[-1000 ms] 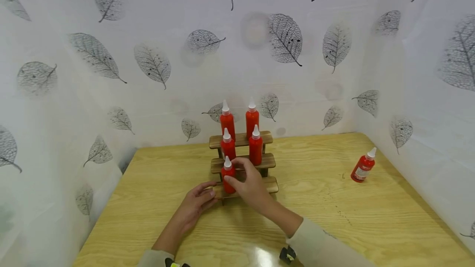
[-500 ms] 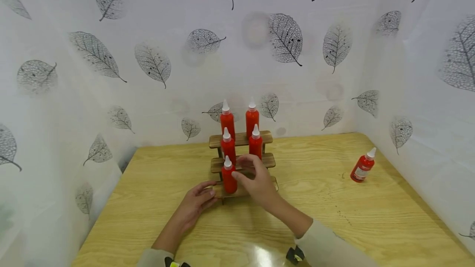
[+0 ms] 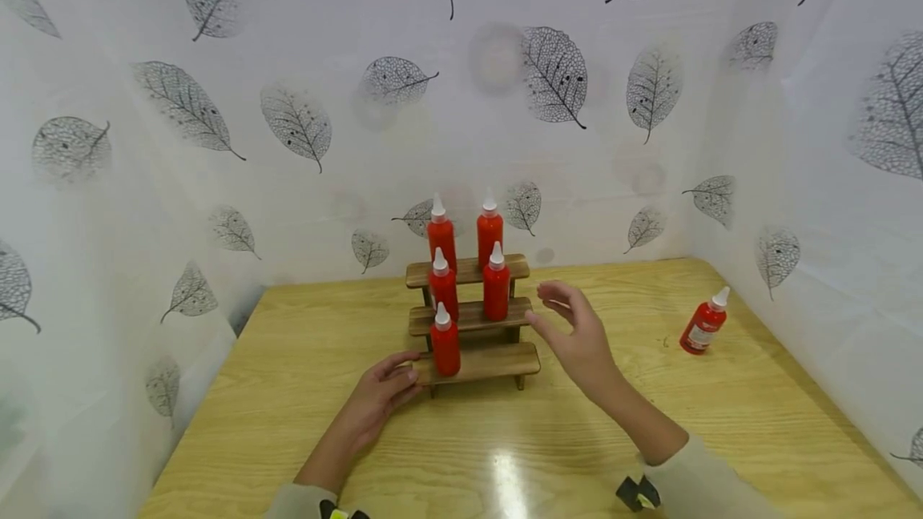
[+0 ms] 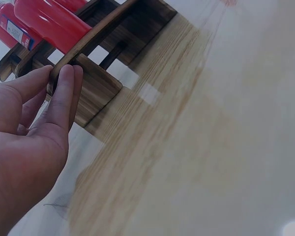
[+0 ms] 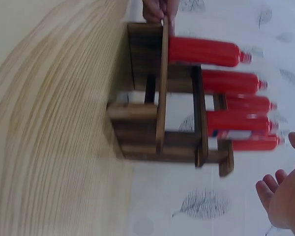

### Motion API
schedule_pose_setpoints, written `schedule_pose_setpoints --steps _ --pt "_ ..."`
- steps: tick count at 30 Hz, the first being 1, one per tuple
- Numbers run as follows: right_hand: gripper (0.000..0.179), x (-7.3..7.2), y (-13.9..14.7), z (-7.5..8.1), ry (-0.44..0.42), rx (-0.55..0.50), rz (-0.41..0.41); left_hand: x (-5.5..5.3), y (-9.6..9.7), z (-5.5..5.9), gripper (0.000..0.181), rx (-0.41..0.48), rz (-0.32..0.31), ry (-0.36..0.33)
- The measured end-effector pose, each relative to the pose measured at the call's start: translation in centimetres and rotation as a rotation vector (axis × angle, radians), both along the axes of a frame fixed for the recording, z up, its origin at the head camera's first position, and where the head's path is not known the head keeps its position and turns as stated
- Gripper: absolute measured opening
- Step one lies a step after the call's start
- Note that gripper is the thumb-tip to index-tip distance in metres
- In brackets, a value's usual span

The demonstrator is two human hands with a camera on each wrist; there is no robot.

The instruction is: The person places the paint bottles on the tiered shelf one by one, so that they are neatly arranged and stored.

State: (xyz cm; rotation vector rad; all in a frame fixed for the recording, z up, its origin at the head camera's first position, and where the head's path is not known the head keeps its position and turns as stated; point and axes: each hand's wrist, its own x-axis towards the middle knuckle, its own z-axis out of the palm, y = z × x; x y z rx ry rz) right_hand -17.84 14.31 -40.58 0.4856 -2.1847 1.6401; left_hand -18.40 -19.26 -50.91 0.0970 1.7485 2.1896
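A three-step wooden rack (image 3: 497,361) stands at the back middle of the table. My left hand (image 3: 380,397) pinches the left end of its lowest step; the left wrist view shows thumb and fingers (image 4: 64,93) on either side of the board's edge. On that step, at the left, a red squeeze bottle (image 3: 445,349) with a white pointed cap stands upright. To the right of the rack, my right hand (image 3: 582,343) hovers with nothing in it, its fingers loosely bent and apart from the bottles. In the right wrist view, that hand (image 5: 287,199) shows at the right edge.
The middle step bears a left bottle (image 3: 443,292) and a right bottle (image 3: 496,291). Two more, left (image 3: 441,243) and right (image 3: 489,237), stand on the top step. Another red bottle (image 3: 703,328) stands on the table (image 3: 613,471) at the right. Leaf-patterned sheets (image 3: 346,207) surround the table.
My right hand has let go of the bottle on the lowest step and moved right, away from the rack. The bottle stays standing there. My left hand has kept its place.
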Motion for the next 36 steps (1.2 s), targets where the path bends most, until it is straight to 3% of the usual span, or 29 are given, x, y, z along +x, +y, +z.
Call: schedule_pose_setpoints --steps 8,18,23,27,36 --pt "0.049 0.5 6.9 -0.4 -0.013 -0.012 -0.174 -0.2 0.1 -0.1 0.052 0.002 0.003 -0.002" --pt "0.051 2.3 12.6 -1.0 -0.076 0.020 -0.366 -0.1 0.0 -0.1 0.053 -0.002 -0.008 0.005" --pt "0.051 2.8 15.0 -1.8 -0.139 -0.010 -0.405 -0.1 0.1 0.0 0.052 -0.003 -0.002 0.002" --pt "0.052 2.7 16.3 -2.5 -0.164 -0.027 -0.433 -0.1 0.1 0.0 0.052 0.000 0.003 -0.001" --pt "0.061 1.6 19.2 -3.6 -0.257 0.003 -0.577 -0.1 0.1 -0.1 0.049 0.016 0.014 -0.008"
